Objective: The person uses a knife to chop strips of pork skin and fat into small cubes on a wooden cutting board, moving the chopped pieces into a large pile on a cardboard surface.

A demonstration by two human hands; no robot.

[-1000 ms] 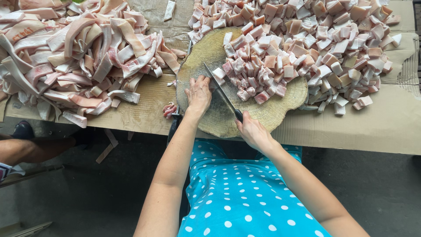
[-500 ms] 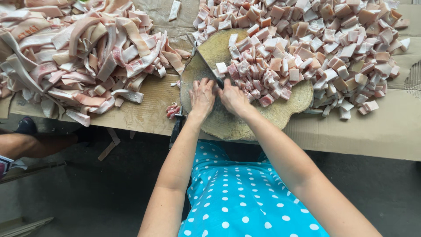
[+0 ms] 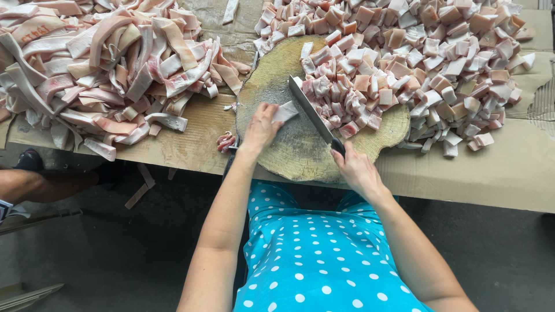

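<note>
The left hand (image 3: 261,127) rests on a round wooden chopping block (image 3: 300,153), its fingers closed on a small pale piece of pork fat (image 3: 285,111) that lies on the bare wood just left of the blade. The right hand (image 3: 357,170) grips the dark handle of a knife (image 3: 315,118), fingers wrapped tight around it; the blade runs up and to the left across the block, its edge down on the wood. Right of the blade, a heap of cut cubes (image 3: 352,95) covers the block's far side and spills onto the cardboard-covered tabletop (image 3: 509,167), joining a bigger pile of cubes (image 3: 457,63). On the left of the tabletop lies a mound of long uncut strips (image 3: 110,75). A small scrap (image 3: 225,141) sits by the block's left edge.
</note>
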